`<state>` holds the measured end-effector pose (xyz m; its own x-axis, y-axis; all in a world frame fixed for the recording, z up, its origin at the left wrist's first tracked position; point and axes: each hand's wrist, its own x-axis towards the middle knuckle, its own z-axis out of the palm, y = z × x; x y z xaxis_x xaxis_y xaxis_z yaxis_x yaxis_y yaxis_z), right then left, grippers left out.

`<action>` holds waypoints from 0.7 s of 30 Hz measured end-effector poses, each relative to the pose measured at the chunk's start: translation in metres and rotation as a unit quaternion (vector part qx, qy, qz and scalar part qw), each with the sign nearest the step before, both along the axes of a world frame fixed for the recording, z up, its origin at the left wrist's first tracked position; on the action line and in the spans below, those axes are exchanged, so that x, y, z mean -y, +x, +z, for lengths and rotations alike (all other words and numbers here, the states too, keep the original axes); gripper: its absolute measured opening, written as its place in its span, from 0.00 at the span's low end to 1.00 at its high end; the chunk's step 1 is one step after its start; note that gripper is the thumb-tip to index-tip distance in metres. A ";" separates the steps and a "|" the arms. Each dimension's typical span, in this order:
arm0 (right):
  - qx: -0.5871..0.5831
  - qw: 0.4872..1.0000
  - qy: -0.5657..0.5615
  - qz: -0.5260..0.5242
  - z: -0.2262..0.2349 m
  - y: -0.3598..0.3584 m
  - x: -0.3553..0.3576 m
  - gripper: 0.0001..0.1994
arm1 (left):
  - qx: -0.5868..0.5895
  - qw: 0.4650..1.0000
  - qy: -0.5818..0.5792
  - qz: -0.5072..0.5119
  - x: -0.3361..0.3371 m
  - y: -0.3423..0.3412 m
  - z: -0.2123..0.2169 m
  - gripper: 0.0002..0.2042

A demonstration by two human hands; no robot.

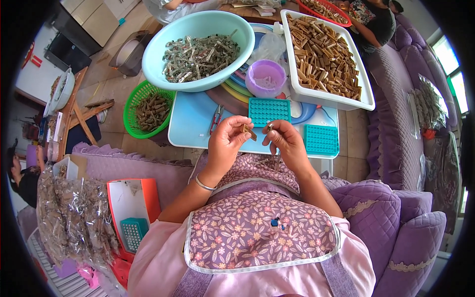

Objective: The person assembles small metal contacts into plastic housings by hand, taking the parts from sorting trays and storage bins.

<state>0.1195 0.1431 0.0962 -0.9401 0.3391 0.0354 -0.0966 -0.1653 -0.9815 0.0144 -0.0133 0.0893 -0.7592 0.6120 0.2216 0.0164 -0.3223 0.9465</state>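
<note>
Over the near edge of the table, my left hand (223, 148) pinches a small brown, folded-looking piece (250, 132) between thumb and fingertips. Facing it, a short gap away, my right hand (289, 147) has its thumb and fingers closed on a tiny light-coloured piece (269, 127), too small to name. Just beyond my hands lie a teal tray with rows of small cells (269, 110) and, to the right, a similar teal tray (321, 139). Left of my left hand rests a red-handled hand tool (216, 119). A flowered apron (262, 227) covers my lap.
On the blue table (190, 119) stand a pale blue basin (153, 74) of metallic strips, a purple bowl (267, 90) and a white tub (341, 102) of brown pieces. A green basket (129, 114) stands left. Bagged brown pieces (74, 213) and purple sofas (368, 208) surround me.
</note>
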 end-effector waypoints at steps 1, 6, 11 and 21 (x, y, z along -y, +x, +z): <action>0.029 0.999 0.036 0.025 0.003 0.002 0.001 0.09 | -0.010 1.000 -0.009 -0.018 0.002 -0.001 -0.001 0.14; -0.005 0.971 0.237 0.006 0.018 0.002 0.015 0.08 | -0.126 0.988 -0.091 0.000 0.006 -0.002 0.011 0.15; -0.045 0.934 0.353 -0.026 0.026 0.002 0.024 0.09 | -0.246 0.959 -0.141 0.016 0.009 -0.003 0.019 0.16; 0.094 0.969 0.230 0.000 0.020 0.008 0.019 0.11 | -0.405 0.903 -0.142 -0.009 0.014 -0.007 0.021 0.17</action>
<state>0.1271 0.1236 0.1158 -0.9442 0.3292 0.0103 0.0920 0.2937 -0.9514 0.0073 -0.0268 0.1103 -0.4083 0.7417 0.5321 0.7380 -0.0748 0.6706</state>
